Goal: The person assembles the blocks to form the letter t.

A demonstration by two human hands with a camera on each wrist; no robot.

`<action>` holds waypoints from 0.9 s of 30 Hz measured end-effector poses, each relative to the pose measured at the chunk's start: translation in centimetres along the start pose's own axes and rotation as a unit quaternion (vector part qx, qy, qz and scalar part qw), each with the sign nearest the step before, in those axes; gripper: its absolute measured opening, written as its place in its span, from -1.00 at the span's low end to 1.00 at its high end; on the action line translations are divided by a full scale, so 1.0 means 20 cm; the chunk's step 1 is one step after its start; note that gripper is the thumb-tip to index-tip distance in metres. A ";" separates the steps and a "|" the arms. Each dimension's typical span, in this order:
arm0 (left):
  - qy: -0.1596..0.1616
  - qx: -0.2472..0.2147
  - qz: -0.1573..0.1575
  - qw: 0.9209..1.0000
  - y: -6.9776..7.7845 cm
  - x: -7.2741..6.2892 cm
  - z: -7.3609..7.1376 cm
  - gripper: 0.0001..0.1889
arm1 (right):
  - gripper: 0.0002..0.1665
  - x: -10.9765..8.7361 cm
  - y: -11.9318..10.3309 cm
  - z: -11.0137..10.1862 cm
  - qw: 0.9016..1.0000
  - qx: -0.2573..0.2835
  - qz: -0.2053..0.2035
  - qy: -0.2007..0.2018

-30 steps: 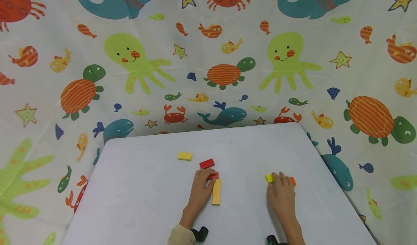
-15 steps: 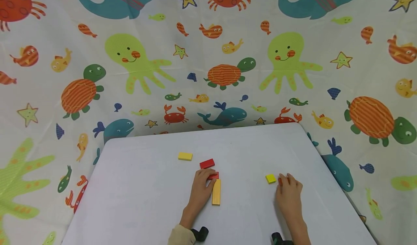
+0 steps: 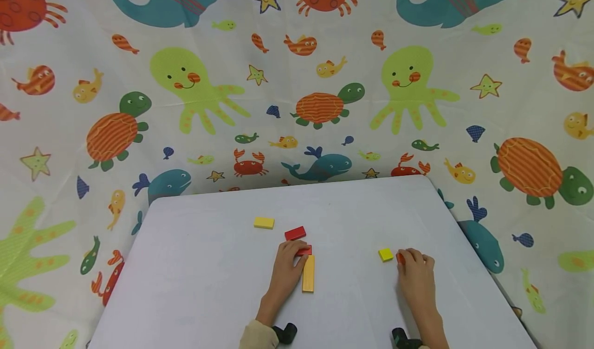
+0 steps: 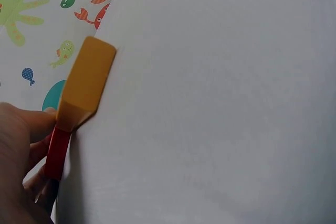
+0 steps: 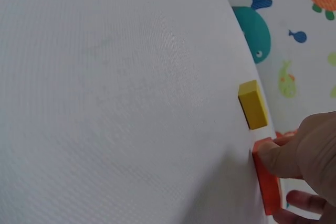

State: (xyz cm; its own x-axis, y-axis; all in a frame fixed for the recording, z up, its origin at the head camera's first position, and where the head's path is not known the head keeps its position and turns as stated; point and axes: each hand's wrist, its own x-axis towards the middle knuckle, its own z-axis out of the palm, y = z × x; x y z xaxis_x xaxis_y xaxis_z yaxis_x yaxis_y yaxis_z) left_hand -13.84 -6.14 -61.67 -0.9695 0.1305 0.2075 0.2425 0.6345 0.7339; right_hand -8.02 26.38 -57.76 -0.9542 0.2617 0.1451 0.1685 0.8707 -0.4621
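My left hand (image 3: 286, 269) pinches a small red block (image 4: 58, 153) between thumb and fingers. That block meets the end of a long yellow-orange block (image 3: 308, 273), which lies lengthwise toward me on the table. A second red block (image 3: 295, 233) lies at a slant just beyond the left fingertips. On the right side, my right hand (image 3: 416, 279) holds an orange block (image 5: 268, 182), thumb on its near face and fingers behind it; in the head view the hand hides most of it. Just to the left of that hand sits a short yellow block (image 3: 385, 254), apart from the fingers.
Another yellow block (image 3: 264, 222) lies farther back and to the left on the white table (image 3: 199, 266). A patterned sea-animal cloth (image 3: 287, 70) hangs behind the table and down past its sides. Dark wrist cameras sit at both wrists.
My right hand has shifted rightward, uncovering the short yellow block and coming round the orange block, whose end earlier showed at its right. The left hand and its red block have stayed still.
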 end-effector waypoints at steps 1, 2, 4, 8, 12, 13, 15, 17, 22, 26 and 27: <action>-0.002 -0.001 -0.001 1.000 0.00 0.00 0.00 -0.71 | -0.55 0.00 0.00 0.00 1.000 -0.007 -0.005 0.004; -0.005 -0.004 -0.005 1.000 0.00 0.00 0.00 -0.71 | -0.55 0.00 0.01 0.00 1.000 -0.013 -0.009 0.007; -0.008 -0.004 -0.007 1.000 0.00 0.00 0.00 -0.71 | -0.56 0.01 0.01 -0.01 1.000 -0.016 -0.012 0.009; -0.010 -0.002 -0.008 1.000 0.00 0.00 0.00 -0.70 | -0.56 0.01 0.01 -0.02 1.000 -0.016 -0.007 0.002; -0.009 -0.001 -0.006 1.000 0.00 0.00 0.00 -0.71 | -0.55 0.02 0.01 -0.02 1.000 -0.012 0.002 -0.016; -0.009 -0.001 -0.006 1.000 0.00 0.00 0.00 -0.71 | -0.54 0.02 0.01 -0.02 1.000 -0.011 0.003 -0.022; -0.009 -0.003 -0.005 1.000 0.00 0.00 0.00 -0.71 | -0.54 0.02 0.01 -0.01 1.000 -0.008 0.004 -0.029; -0.009 -0.003 -0.006 1.000 0.00 0.00 -0.01 -0.71 | -0.54 0.02 0.01 -0.01 0.999 -0.008 0.001 -0.031; -0.004 0.000 0.001 1.000 0.00 0.00 0.00 -0.71 | -0.55 0.03 0.00 0.00 1.000 -0.011 -0.006 -0.022; 0.006 0.004 0.013 1.000 0.00 0.00 0.00 -0.71 | -0.53 0.03 -0.01 0.01 1.000 -0.010 -0.001 -0.028; 0.007 0.004 0.013 1.000 -0.01 0.00 0.00 -0.71 | -0.53 0.03 -0.02 0.01 0.999 -0.009 0.001 -0.032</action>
State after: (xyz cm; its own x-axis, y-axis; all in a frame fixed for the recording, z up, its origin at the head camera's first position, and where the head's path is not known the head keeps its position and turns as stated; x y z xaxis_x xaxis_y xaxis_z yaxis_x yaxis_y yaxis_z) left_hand -13.86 -6.22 -61.76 -0.9623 0.1370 0.2348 0.2672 0.6364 0.7236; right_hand -8.76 26.24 -57.63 -0.9674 0.2375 0.0876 0.1748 0.8771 -0.4473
